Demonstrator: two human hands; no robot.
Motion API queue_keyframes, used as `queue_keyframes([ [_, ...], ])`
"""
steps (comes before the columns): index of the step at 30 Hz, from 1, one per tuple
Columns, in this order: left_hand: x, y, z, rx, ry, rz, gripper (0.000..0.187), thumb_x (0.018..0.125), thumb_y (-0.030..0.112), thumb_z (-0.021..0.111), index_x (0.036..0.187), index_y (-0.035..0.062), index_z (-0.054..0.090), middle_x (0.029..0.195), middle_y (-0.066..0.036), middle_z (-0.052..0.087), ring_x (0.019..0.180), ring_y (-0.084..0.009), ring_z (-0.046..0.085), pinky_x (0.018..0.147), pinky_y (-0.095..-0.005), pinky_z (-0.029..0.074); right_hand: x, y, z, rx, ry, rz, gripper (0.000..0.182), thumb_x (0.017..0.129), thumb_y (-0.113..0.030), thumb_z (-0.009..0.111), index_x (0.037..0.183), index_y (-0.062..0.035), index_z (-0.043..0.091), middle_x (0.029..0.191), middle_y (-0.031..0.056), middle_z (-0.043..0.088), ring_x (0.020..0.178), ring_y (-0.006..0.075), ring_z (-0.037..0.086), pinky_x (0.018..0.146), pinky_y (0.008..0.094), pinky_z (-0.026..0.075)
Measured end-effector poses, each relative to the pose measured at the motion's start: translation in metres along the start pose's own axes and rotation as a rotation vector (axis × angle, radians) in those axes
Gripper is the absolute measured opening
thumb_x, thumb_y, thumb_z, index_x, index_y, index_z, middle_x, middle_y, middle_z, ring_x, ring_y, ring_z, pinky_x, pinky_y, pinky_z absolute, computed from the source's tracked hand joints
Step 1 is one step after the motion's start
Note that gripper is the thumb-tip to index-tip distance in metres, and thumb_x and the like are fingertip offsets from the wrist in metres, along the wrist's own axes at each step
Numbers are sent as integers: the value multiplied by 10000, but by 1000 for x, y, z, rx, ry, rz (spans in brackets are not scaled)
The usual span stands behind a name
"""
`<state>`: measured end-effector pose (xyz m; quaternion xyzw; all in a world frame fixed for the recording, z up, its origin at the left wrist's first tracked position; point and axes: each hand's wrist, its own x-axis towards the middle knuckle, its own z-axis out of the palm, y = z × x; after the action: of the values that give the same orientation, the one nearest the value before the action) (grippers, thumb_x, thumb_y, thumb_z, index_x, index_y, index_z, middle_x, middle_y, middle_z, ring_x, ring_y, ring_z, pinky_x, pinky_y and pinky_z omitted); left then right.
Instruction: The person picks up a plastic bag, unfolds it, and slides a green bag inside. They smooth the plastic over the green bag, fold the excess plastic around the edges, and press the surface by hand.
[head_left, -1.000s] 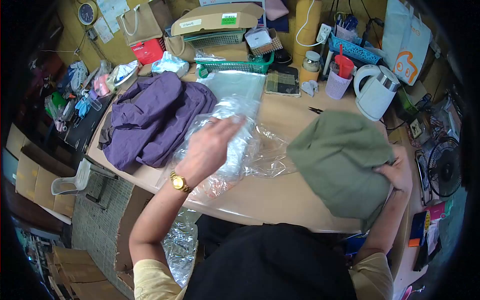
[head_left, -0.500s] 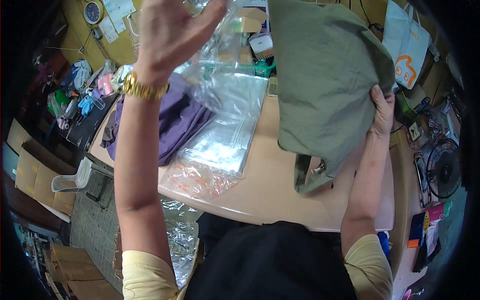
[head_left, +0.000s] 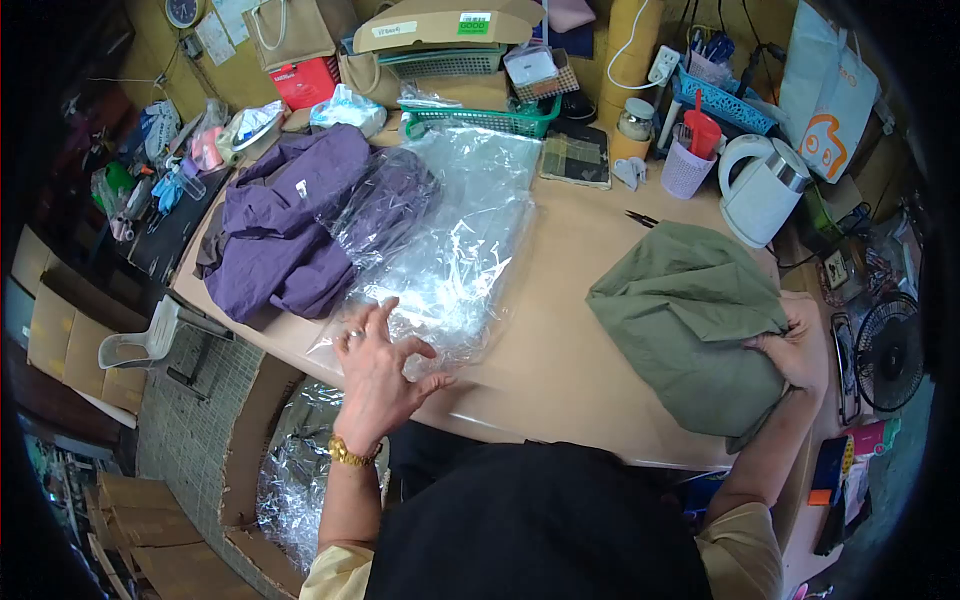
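My right hand (head_left: 795,343) grips the right edge of an olive-green garment (head_left: 690,320), bunched on the right part of the table. My left hand (head_left: 382,368) hovers at the table's front edge, fingers spread and holding nothing. Just beyond it lies a stack of clear plastic bags (head_left: 465,240), shiny and partly wrinkled. Left of the stack is a purple garment (head_left: 280,225) with a small white mark. Loose clear plastic overlaps its right side.
A white electric kettle (head_left: 762,190), a lilac cup (head_left: 686,168) and a green basket (head_left: 480,121) stand along the back. Small black snips (head_left: 640,218) lie behind the olive garment. Below the table at left is a cardboard box (head_left: 245,450) holding clear plastic.
My left hand has come down from high up to the table's front edge. The olive garment, raised before, is now lower and further right in my right hand. Clear plastic near the left hand has dropped.
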<state>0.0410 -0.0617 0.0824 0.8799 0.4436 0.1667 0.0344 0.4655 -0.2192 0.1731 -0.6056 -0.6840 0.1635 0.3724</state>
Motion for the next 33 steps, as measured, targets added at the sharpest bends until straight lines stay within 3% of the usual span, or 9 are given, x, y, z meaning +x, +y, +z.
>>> queue_keyframes([
  [5, 35, 31, -1, -37, 84, 102, 364, 666, 319, 876, 930, 118, 726, 1440, -172, 470, 1292, -379, 471, 1013, -489, 398, 12, -3, 23, 105, 4, 112, 185, 741, 102, 675, 910, 48, 726, 821, 48, 727, 770, 92, 646, 693, 247, 498],
  [9, 90, -18, 82, -27, -164, -22, 180, 783, 113, 713, 953, 61, 686, 920, -154, 711, 821, -308, 704, 693, -433, 549, 27, -14, 36, 177, 150, 108, 157, 781, 72, 696, 932, 42, 727, 877, 44, 720, 799, 78, 623, 726, 240, 482],
  [11, 100, -40, 83, -276, 130, 31, 114, 884, 106, 609, 957, 36, 663, 712, -142, 682, 650, -323, 686, 660, -453, 537, 31, -18, 36, 98, 320, -114, 153, 802, 64, 697, 949, 35, 726, 901, 43, 718, 822, 77, 619, 743, 249, 480],
  [14, 109, -31, 39, -700, 209, -187, 206, 1053, 199, 463, 972, 22, 531, 744, -88, 699, 525, -155, 607, 537, -308, 485, 26, -9, 36, 196, 432, -45, 201, 806, 79, 681, 998, 33, 719, 937, 55, 722, 856, 86, 625, 776, 254, 481],
  [18, 131, -37, 15, -636, 341, -128, 195, 1057, 194, 473, 962, 32, 526, 731, -12, 522, 615, -78, 476, 579, -262, 444, 38, -20, 53, 237, 351, -155, 228, 806, 71, 682, 1030, 42, 709, 967, 74, 734, 897, 109, 649, 805, 281, 515],
  [20, 139, -24, -6, -456, 440, -26, 195, 1042, 186, 466, 992, 9, 529, 850, -155, 701, 743, -310, 643, 692, -399, 488, 55, -33, 84, 248, 308, -206, 239, 805, 59, 682, 1039, 18, 713, 909, 96, 726, 853, 140, 670, 764, 296, 524],
  [21, 140, -15, -16, -455, 441, -24, 195, 1042, 186, 466, 992, 9, 529, 850, -155, 701, 743, -310, 643, 692, -399, 488, 63, -41, 95, 120, 229, -207, 200, 802, 32, 686, 999, 5, 709, 878, 121, 709, 828, 199, 681, 739, 327, 525],
  [28, 140, -15, -61, -973, 565, 50, 258, 1005, 240, 584, 1084, -5, 567, 890, -127, 650, 807, -263, 652, 787, -315, 489, 99, -30, 134, -386, -183, -196, 123, 794, -92, 697, 820, 4, 626, 849, 191, 649, 850, 420, 617, 718, 506, 472],
  [33, 111, -37, -46, -31, 467, 336, 298, 878, 224, 734, 1076, 25, 635, 860, -123, 667, 685, -216, 627, 697, -289, 494, 86, -16, 118, -316, -125, -112, 155, 789, -104, 715, 823, 18, 626, 828, 200, 645, 832, 421, 619, 719, 502, 468],
])
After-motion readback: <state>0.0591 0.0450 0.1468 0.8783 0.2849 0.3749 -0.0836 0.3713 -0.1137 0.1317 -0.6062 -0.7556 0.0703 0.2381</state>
